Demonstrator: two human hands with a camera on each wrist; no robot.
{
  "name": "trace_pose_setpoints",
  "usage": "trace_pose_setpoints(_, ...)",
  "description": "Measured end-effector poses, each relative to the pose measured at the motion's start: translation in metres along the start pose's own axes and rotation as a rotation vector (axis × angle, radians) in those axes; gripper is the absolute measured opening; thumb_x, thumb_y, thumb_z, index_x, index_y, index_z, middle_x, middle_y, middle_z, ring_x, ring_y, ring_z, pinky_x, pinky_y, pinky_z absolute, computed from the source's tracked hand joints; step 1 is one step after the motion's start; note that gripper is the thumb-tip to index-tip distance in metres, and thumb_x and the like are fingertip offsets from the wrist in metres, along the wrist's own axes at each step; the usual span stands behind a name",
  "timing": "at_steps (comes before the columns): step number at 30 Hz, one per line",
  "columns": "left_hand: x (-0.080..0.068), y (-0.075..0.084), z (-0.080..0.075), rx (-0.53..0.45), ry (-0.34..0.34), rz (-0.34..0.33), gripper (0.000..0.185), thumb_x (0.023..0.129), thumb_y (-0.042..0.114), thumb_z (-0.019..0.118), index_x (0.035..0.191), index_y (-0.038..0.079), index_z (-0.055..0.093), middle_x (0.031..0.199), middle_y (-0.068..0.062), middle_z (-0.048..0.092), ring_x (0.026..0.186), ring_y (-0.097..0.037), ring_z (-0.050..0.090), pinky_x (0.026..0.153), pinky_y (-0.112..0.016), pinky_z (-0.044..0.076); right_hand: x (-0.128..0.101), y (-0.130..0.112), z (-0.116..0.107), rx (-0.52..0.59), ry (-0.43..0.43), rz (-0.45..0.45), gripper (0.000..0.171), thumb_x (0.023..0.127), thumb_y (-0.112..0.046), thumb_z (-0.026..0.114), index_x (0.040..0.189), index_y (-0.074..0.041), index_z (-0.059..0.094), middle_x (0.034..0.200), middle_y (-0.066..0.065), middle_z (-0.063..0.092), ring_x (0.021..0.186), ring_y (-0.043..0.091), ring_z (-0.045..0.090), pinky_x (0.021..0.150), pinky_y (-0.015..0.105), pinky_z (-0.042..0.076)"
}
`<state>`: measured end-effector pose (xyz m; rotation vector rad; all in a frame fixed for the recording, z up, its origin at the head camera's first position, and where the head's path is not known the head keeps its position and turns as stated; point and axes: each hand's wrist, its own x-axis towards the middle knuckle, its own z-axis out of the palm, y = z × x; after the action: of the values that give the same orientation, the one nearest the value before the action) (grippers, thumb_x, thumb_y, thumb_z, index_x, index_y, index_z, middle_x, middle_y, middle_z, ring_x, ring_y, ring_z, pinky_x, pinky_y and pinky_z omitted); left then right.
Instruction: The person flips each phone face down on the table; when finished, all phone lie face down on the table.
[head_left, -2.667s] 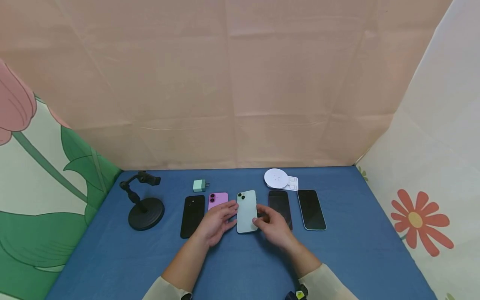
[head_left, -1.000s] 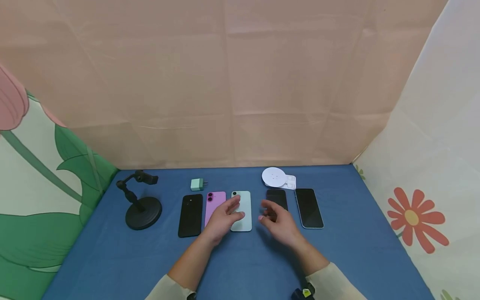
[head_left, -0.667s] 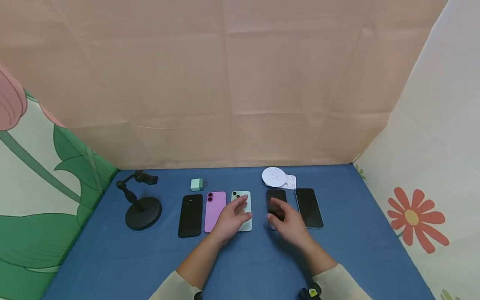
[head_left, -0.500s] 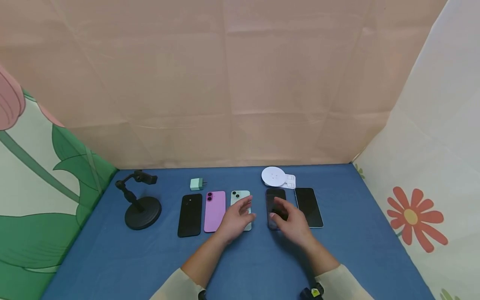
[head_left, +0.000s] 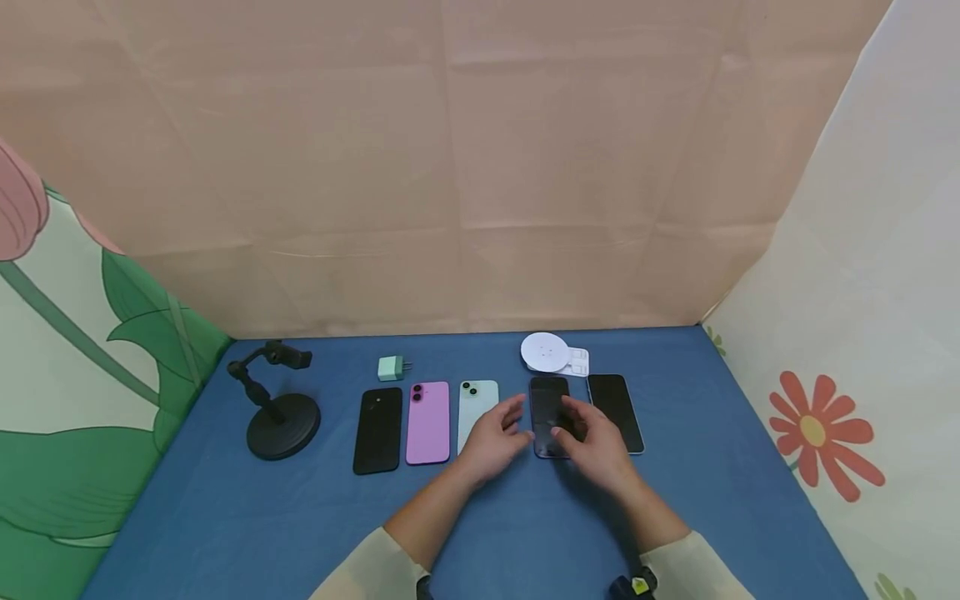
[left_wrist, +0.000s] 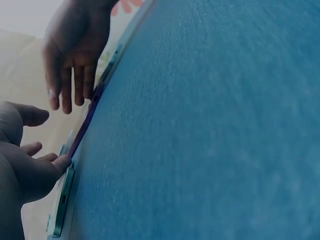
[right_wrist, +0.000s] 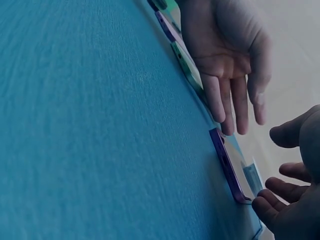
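My left hand (head_left: 497,442) hovers at the left edge of a dark phone (head_left: 547,408), fingers extended and overlapping the lower right of a mint phone (head_left: 474,408). Over the dark phone's right side is my right hand (head_left: 597,442), thumb and fingers apart, holding nothing. The dark phone lies screen up, and its purple side edge (right_wrist: 230,167) shows between both hands in the right wrist view. A pink phone (head_left: 428,425) and a black phone (head_left: 378,429) lie left of the mint one in a row. Another phone with a black screen (head_left: 617,408) lies to the right.
A black jointed stand (head_left: 281,427) with a round base is at the left. Behind the row sit a mint charger plug (head_left: 391,367) and a white disc-shaped pad (head_left: 545,352) with a rectangular piece attached. Fabric walls border the blue-covered table (head_left: 720,483).
My right hand has let go of the mint phone, which sits slightly closer to the pink one. Both hands have moved right to the dark phone, uncovering the pink phone.
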<state>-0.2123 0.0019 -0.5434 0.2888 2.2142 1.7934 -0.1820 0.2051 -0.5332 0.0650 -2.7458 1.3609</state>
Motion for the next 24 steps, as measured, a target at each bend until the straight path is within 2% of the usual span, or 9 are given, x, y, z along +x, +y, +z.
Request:
trace_pose_setpoints(6,0.001,0.004,0.006,0.030,-0.015,-0.011,0.063,0.096,0.008,0.071,0.154,0.008,0.049,0.153,-0.015,0.053,0.141,-0.030,0.051,0.113,-0.043,0.044,-0.001,0.002,-0.004,-0.023,0.000,0.008,0.058,0.095,-0.017,0.075,0.147,-0.003,0.056,0.138,0.019,0.061,0.121,0.037,0.064,0.101,0.054,0.053)
trace_pose_setpoints(15,0.004,0.005,0.013,0.068,-0.028,-0.006,0.063,0.095,0.008,0.072,0.153,0.003,0.049,0.153,-0.014,0.053,0.140,-0.028,0.053,0.112,-0.039,0.045,-0.003,0.001,-0.005,-0.001,-0.013,0.047,0.059,0.095,-0.015,0.075,0.148,-0.001,0.053,0.142,0.024,0.058,0.117,0.041,0.068,0.095,0.052,0.057)
trace_pose_setpoints(24,0.005,0.004,0.014,0.088,-0.038,-0.014,0.066,0.093,0.005,0.074,0.153,0.001,0.048,0.151,-0.016,0.055,0.137,-0.026,0.056,0.109,-0.035,0.047,-0.003,0.004,-0.004,0.022,0.002,0.124,0.060,0.096,-0.019,0.073,0.150,-0.004,0.052,0.132,0.027,0.065,0.113,0.040,0.070,0.089,0.051,0.060)
